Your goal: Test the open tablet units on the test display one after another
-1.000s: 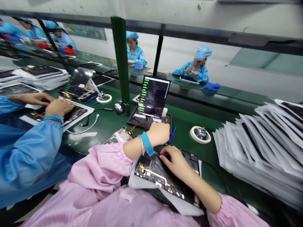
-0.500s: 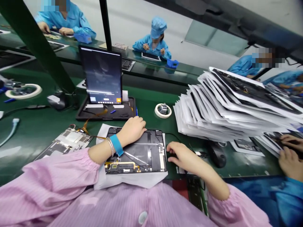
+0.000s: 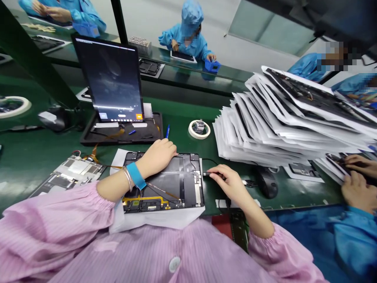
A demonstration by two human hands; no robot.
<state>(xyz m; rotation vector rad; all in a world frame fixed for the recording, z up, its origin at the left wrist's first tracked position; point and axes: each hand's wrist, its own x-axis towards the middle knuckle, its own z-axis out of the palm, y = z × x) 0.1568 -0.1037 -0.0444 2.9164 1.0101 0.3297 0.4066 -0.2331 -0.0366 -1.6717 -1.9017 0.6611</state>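
An opened tablet (image 3: 172,184), its dark inner side with ribbon cables facing up, lies on a white sheet (image 3: 176,222) in front of me. My left hand (image 3: 160,154) lies across its upper part, fingers closed and curled at the far edge; a blue band and a silver bangle are on that wrist. Just off the right edge, my right hand (image 3: 225,179) pinches a small cable plug (image 3: 205,173) between thumb and fingers, pointing at the tablet. Whether the plug touches the edge I cannot tell. A thin black cable (image 3: 210,160) curves behind it.
A lit screen (image 3: 113,82) leans upright in a black tray (image 3: 120,137). A tape roll (image 3: 199,129) and a tall stack of sheet-wrapped panels (image 3: 265,129) stand to the right, near a mouse (image 3: 266,182). Left lies a metal-backed assembly (image 3: 73,173). A co-worker's hands (image 3: 357,188) are far right.
My right hand has closed on the cable plug and brought it up beside the tablet's right edge. The left hand stays on the tablet. The whole view has shifted slightly.
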